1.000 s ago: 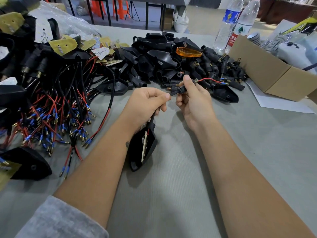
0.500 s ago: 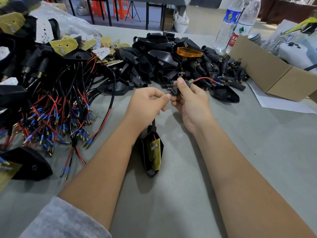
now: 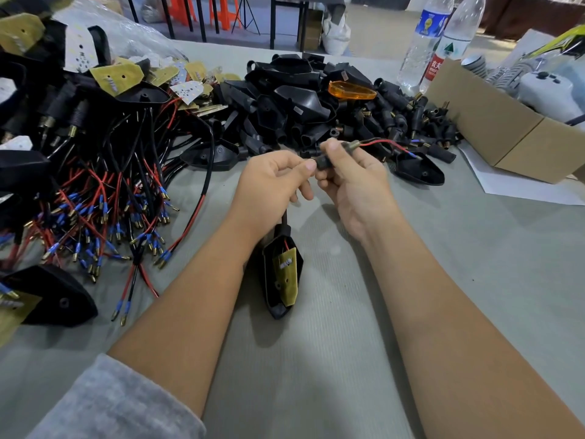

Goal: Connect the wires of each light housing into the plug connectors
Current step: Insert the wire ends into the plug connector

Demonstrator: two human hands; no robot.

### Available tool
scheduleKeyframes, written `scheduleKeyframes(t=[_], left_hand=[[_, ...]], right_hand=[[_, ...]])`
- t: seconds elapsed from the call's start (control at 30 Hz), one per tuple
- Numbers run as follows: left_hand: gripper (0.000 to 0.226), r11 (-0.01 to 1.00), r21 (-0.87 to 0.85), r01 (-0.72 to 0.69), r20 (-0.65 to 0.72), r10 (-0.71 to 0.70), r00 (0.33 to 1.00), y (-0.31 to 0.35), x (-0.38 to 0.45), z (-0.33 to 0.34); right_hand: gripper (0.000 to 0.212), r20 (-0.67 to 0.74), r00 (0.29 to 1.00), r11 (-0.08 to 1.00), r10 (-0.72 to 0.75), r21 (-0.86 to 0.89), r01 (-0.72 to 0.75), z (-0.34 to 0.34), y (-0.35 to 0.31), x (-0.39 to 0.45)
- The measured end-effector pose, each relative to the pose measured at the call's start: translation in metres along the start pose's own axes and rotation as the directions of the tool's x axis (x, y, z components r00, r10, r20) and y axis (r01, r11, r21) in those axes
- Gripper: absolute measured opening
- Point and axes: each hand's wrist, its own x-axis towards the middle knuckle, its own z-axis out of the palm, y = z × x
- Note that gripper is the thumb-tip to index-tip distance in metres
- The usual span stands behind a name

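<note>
A black light housing (image 3: 282,275) with a yellow circuit board inside hangs below my left hand (image 3: 271,188), its tip resting on the grey table. My left hand pinches the housing's black cable near its top. My right hand (image 3: 351,179) grips a black plug connector (image 3: 326,160) just right of my left fingertips. A red and black wire pair (image 3: 384,143) with a blue tip sticks out of the connector's far end to the right.
A tangle of wired housings (image 3: 95,185) with red and black leads covers the left side. A heap of black plug connectors and housings (image 3: 316,103) lies ahead, with an orange lens (image 3: 351,90) on top. A cardboard box (image 3: 506,128) and water bottles (image 3: 443,39) stand at the right.
The hanging housing has turned so its yellow board faces up and swung right under my left hand. My right hand has slid along the connector, with the wires pushed further through.
</note>
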Motion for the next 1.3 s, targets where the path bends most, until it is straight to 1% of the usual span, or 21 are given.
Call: scheduleKeyframes(t=[0.07,0.13,0.2,0.3,0.4,0.47,0.67,0.8,0.93,1.0,1.17,1.23,1.3], left_hand=[[0.021,0.999,-0.026,0.022,0.021,-0.021,1.000,0.0015,0.0004,-0.0008],[0.022,0.998,-0.033,0.044,0.049,-0.042,0.998,0.0027,0.0001,-0.0004],[0.023,0.998,-0.026,0.063,0.069,-0.061,0.996,0.0041,-0.0003,0.0014],[0.020,0.996,0.041,0.077,0.053,-0.079,0.995,0.0041,0.0009,0.0035],[0.026,0.988,0.121,0.096,0.026,-0.099,0.995,0.0022,0.0026,0.0024],[0.030,0.984,0.153,0.088,0.024,-0.093,0.995,0.0017,0.0028,0.0010],[0.032,0.979,0.197,0.052,0.028,-0.059,0.998,0.0036,0.0017,-0.0006],[0.032,0.980,0.199,0.027,0.066,-0.041,0.997,0.0034,0.0014,0.0011],[0.031,0.985,0.171,-0.009,0.111,-0.010,0.994,0.0035,0.0002,0.0018],[0.031,0.988,0.153,0.002,0.122,-0.021,0.992,0.0048,0.0000,0.0027],[0.037,0.990,0.100,0.098,0.147,-0.113,0.983,0.0058,-0.0003,0.0017],[0.037,0.989,0.120,0.090,0.154,-0.109,0.982,0.0055,-0.0012,0.0009],[0.036,0.987,0.141,0.073,0.156,-0.095,0.983,0.0059,-0.0015,-0.0001]], right_hand=[[0.005,0.044,0.999,1.000,-0.007,-0.006,0.007,0.0006,-0.0002,-0.0004],[0.006,0.048,0.999,1.000,-0.014,-0.005,0.014,0.0006,-0.0002,0.0000],[0.008,0.018,1.000,1.000,-0.012,-0.007,0.012,0.0000,0.0001,0.0008],[0.015,-0.040,0.999,1.000,-0.005,0.019,0.005,-0.0013,0.0013,0.0027],[0.017,-0.120,0.993,0.996,0.003,0.093,0.008,-0.0034,-0.0002,0.0051],[0.015,-0.143,0.990,0.995,0.006,0.098,0.008,-0.0041,-0.0009,0.0055],[0.018,-0.056,0.998,0.996,-0.003,-0.090,-0.002,-0.0009,0.0014,0.0028],[0.017,-0.001,1.000,0.993,-0.008,-0.121,0.008,0.0012,0.0020,0.0014],[0.019,0.010,1.000,0.998,0.020,-0.064,-0.020,0.0001,0.0011,0.0020],[0.021,0.015,1.000,0.999,0.024,-0.034,-0.023,-0.0016,0.0006,0.0019],[0.023,-0.090,0.996,1.000,-0.007,0.019,0.009,-0.0025,0.0018,0.0037],[0.023,-0.123,0.992,0.999,-0.008,0.042,0.013,-0.0028,0.0015,0.0048],[0.023,-0.122,0.993,1.000,-0.007,0.028,0.010,-0.0029,0.0026,0.0053]])
